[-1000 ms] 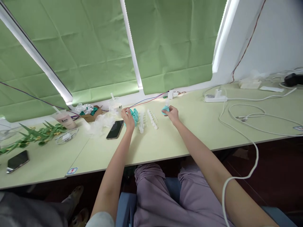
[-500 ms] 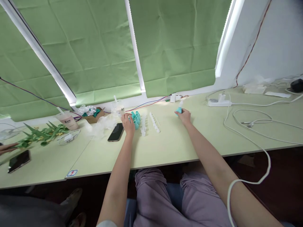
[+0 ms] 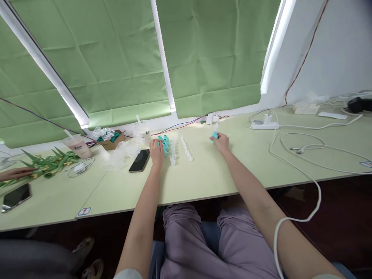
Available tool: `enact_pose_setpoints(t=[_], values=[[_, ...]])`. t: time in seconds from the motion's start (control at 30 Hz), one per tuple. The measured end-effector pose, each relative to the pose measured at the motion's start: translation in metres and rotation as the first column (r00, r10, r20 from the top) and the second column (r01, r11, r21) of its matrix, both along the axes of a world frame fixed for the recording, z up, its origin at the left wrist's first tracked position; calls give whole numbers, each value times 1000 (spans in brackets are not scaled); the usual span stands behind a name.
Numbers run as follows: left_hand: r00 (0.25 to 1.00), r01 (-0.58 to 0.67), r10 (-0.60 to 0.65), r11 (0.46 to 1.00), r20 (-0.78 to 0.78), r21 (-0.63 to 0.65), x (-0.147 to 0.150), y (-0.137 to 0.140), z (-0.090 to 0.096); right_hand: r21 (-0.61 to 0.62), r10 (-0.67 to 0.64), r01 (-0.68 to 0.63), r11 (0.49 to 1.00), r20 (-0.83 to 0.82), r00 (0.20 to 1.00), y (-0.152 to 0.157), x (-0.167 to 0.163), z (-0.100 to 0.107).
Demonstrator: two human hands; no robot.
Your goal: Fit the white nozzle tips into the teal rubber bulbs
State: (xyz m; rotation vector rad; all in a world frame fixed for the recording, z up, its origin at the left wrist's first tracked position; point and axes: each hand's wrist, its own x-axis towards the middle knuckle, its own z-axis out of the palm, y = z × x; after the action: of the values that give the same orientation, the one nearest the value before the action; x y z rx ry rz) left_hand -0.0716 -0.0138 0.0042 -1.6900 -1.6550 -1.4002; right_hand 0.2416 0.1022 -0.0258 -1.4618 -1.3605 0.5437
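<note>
My right hand [image 3: 222,142] grips a small teal squeeze bulb [image 3: 214,135] upright over the table, its translucent white tip [image 3: 216,127] pointing up. To the left, my left hand [image 3: 157,152] has its fingers closed around a teal bulb at the side of a cluster of several open-necked teal bulbs [image 3: 165,143]; the fingers partly cover that one. Just right of the cluster lie rows of small white plastic pieces [image 3: 173,153], with another white row [image 3: 186,149] beside them. A black phone [image 3: 140,161] rests left of my left hand.
Clear plastic bags [image 3: 120,153], a cardboard box [image 3: 112,144] and two drink cups, one pink [image 3: 79,146], stand left. A co-worker's hand [image 3: 19,173] touches green-stemmed flowers [image 3: 52,164]. Right are a power strip [image 3: 264,125] and a white cable [image 3: 310,186] hanging over the edge.
The whole view has shifted slightly. Both my hands keep their grips at about the same places on the table. The co-worker's hand has reached farther right onto the flowers.
</note>
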Motion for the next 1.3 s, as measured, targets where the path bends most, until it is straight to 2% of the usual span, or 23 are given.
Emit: enact_pose_setpoints(t=[0.2,0.27,0.37,0.47,0.57,0.77,1.1,1.2,1.3], values=[[1000,18,-18,1000,-20,-21,0,2,-2,-73,48,-37,997,145,988,1,-4,-3],[999,18,-19,999,-31,-30,1,1,-2,-38,8,0,999,220,975,5,0,-6],[999,23,-25,999,-37,-31,1,1,-3,-15,-118,129,992,310,943,12,13,-11],[999,27,-29,999,-35,-44,1,2,-4,-92,-231,267,959,287,930,16,28,-11],[999,28,-31,997,-30,-77,0,4,-5,-176,-271,320,931,258,928,15,33,-8],[999,38,-41,993,-32,-116,0,5,-6,-250,-239,326,912,322,916,7,26,-1],[996,46,-56,988,-70,-144,1,4,-6,-287,-252,322,902,254,934,11,26,-4],[996,45,-57,987,-71,-155,1,4,-5,-181,-303,345,921,225,926,11,25,0],[996,50,-61,987,-71,-150,1,4,-4,138,-358,333,933,264,896,-1,20,16]])
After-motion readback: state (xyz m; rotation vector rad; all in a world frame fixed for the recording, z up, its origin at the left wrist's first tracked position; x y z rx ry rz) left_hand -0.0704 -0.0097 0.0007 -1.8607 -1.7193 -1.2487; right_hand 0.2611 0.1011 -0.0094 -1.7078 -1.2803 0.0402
